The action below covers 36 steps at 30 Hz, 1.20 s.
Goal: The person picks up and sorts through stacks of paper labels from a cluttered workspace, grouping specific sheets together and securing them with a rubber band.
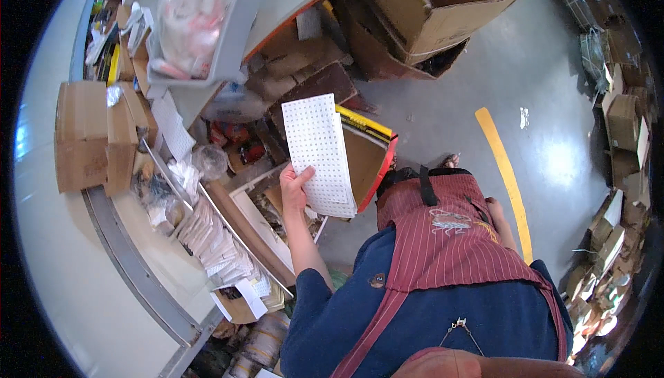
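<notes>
My left hand (294, 188) is closed on a thin stack of white paper sheets (319, 146), with the thumb across their front. Rows of small dark marks cover the top sheet. Just behind the sheets is an open cardboard box (366, 159) with a yellow-and-black edge and a red side. My right arm hangs beside the striped maroon apron (443, 233). Only part of my right hand (499, 220) shows there, at the apron's edge, and its fingers are hidden.
A grey plastic bin (232, 49) holding clear bags stands at the upper left. Bundled papers (218, 243) fill a long tray below it. Large cardboard boxes (443, 18) sit at the top. A yellow line (508, 177) crosses the grey floor. Shelves with cartons (626, 122) line the right.
</notes>
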Tool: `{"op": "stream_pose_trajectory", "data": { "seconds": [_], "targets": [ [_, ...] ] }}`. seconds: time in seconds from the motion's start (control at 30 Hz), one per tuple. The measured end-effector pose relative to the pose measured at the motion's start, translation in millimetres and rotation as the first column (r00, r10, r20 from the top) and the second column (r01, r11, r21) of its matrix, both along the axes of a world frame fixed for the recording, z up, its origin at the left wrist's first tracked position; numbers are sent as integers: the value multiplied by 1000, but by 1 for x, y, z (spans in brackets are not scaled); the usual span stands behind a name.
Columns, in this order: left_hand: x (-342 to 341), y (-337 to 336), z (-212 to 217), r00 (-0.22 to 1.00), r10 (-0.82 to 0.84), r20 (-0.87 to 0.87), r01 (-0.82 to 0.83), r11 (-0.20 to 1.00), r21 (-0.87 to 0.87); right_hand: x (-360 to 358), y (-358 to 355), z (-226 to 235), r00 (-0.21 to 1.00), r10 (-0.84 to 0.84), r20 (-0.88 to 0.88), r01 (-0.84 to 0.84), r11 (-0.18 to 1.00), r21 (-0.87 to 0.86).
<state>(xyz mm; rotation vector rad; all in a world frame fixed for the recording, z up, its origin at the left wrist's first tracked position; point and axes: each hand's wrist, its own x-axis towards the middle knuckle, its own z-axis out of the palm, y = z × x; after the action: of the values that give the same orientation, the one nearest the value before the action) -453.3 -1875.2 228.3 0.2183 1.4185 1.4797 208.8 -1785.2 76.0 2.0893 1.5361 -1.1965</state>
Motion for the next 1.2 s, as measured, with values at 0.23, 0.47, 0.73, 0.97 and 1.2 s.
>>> {"op": "stream_pose_trajectory", "data": {
  "seconds": [0.23, 0.47, 0.73, 0.97, 1.2],
  "targets": [
    [125, 206, 87, 975, -220, -26, 218, 933, 285, -13, 115, 28, 989, 128, -79, -120, 988, 92],
    [324, 401, 124, 802, -592, -83, 596, 779, 198, -21, 292, 164, 500, -226, -836, 451, 892, 28],
    [455, 539, 129, 786, -618, 23, 608, 779, 154, 31, 456, 280, 360, -82, -929, 521, 844, 127],
    [470, 653, 109, 910, -389, 147, 366, 917, 157, 25, 590, 259, 335, -32, -942, 498, 855, 148],
    [437, 792, 36, 951, -212, 224, 179, 971, 159, 6, 768, 263, 346, -49, -937, 369, 925, 88]
  ]
}}
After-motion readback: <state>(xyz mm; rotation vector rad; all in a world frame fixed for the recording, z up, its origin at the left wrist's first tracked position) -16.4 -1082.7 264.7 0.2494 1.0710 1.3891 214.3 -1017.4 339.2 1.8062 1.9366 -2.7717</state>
